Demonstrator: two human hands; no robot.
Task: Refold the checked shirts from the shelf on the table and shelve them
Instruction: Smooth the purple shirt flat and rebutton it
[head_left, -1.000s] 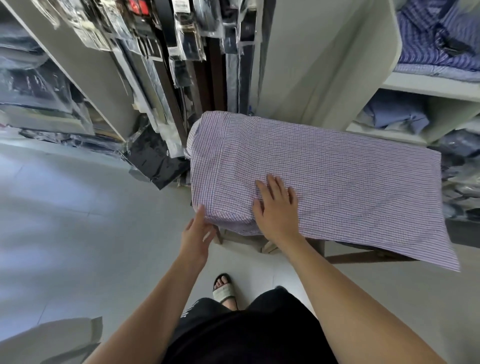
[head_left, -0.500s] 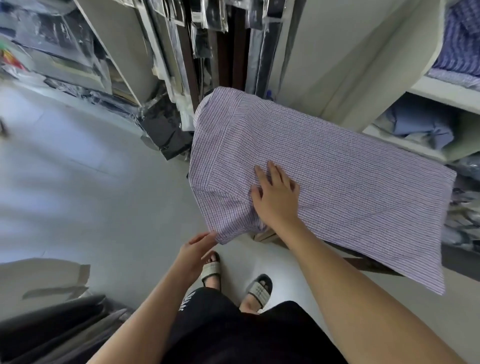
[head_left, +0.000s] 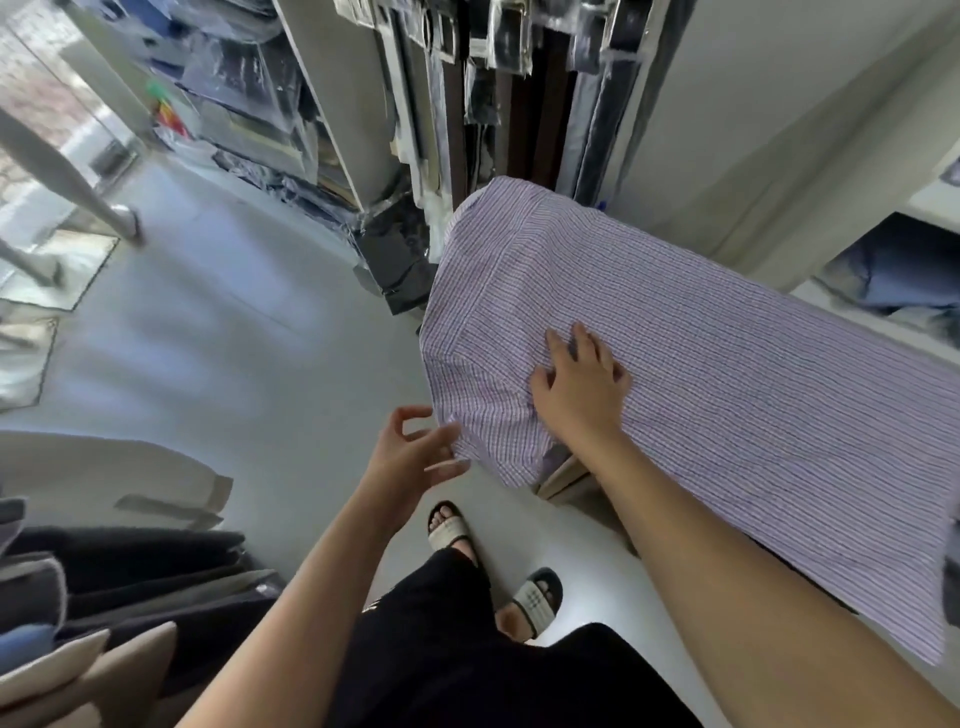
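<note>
no readable text, labels or signs

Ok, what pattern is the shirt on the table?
The shirt has a fine purple-and-white check, clearest in the head view.

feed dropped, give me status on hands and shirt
Right hand open, pressing the checked shirt. Left hand open beside its hanging corner, holding nothing. Nothing lies on the shirt.

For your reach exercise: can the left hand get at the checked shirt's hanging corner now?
Probably yes: the left hand is open beside the hanging corner, nothing between; the right hand rests higher up.
</note>
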